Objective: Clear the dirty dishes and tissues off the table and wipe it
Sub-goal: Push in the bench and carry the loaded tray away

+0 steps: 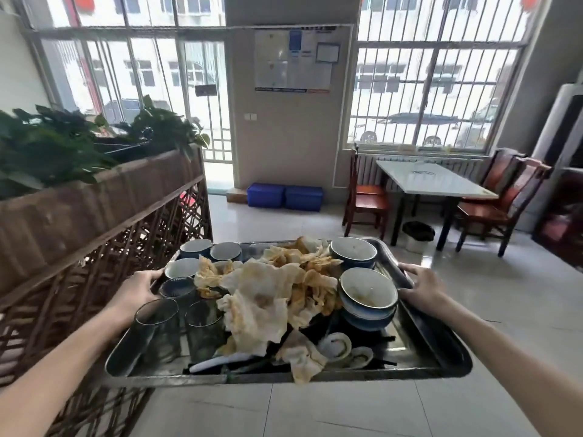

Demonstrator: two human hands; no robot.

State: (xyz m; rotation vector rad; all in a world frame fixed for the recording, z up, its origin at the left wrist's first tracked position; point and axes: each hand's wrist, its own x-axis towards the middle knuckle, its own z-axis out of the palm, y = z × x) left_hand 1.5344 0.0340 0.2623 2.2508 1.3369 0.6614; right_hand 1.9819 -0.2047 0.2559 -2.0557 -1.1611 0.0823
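I carry a metal tray (441, 351) above the tiled floor. My left hand (138, 287) grips its left rim and my right hand (421, 283) grips its right rim. A heap of stained tissues (271, 298) fills the middle of the tray. Blue-rimmed bowls (367, 294) are stacked at the right, with another bowl (352, 252) behind them. Small cups (195, 247) stand at the back left. Two clear glasses (156, 313) stand at the front left. White spoons (336, 345) and dark chopsticks lie along the front.
A wooden lattice planter (104, 222) with green plants runs close along my left. Ahead on the right stands a white table (432, 181) with red wooden chairs (366, 200) and a lined bin (418, 234) beneath. Two blue crates (284, 197) sit against the far wall.
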